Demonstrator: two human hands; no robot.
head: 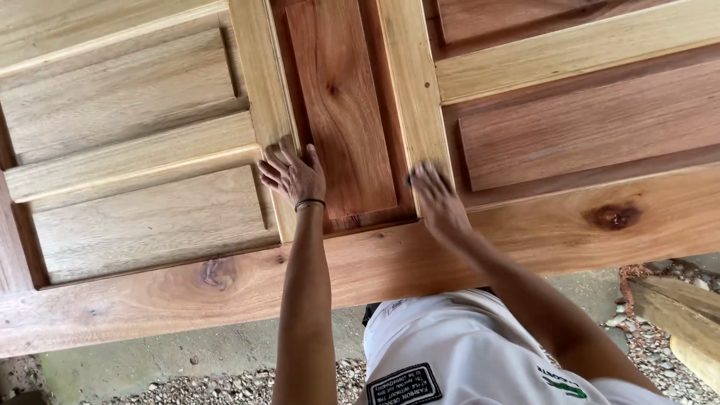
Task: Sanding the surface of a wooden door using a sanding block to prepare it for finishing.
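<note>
Head view, looking down on a panelled wooden door that fills the upper three quarters of the frame, its bottom rail running from lower left to mid right.

Hands: two, both the wearer's own. The left hand, centre frame, lies flat on the door with fingers spread apart, fingertips on the pale left stile and the edge of the reddish centre panel; it clamps nothing. One dark band circles that wrist. The right hand, just right of centre, is motion-blurred; it presses on the lower end of the right stile, and a small dark object shows at its fingertips (too blurred to identify). Whether those fingers are closed around it cannot be told.

Panels: five visible, namely two pale ones at left, one narrow upright centre panel, and two reddish ones at right (the uppermost is cut by the frame edge). Two upright stiles flank the centre panel.

Knots: two, one at lower left, one dark at right.

Lower frame: white garment, gravel, one timber offcut at lower right.
</note>
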